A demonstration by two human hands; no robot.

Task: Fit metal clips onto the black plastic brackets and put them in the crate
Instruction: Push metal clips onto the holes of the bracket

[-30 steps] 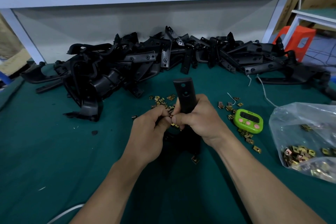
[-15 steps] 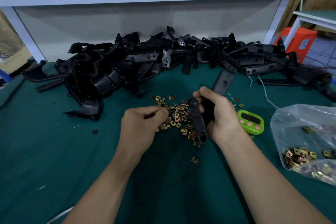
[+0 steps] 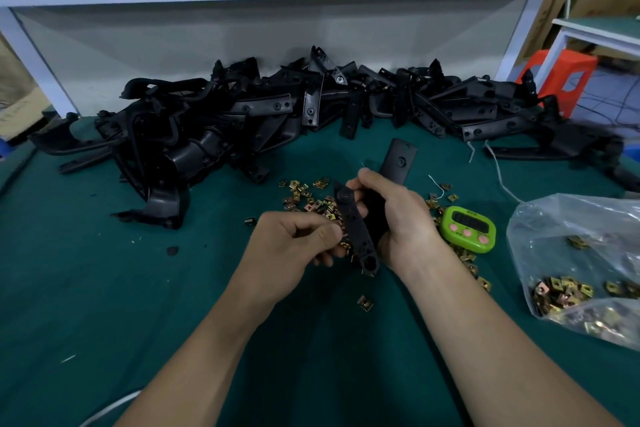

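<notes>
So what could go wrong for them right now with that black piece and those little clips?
The right hand grips the bracket; a hard push from the left hand, close against it, might twist it loose. Many loose clips lie scattered beneath, so a dropped one would be hard to tell apart.

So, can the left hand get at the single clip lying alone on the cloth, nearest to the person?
Probably yes. The single clip lies uncovered on the green cloth, close by the left hand on its near side, with nothing between. The hand's fingers are curled, perhaps pinching something.
</notes>
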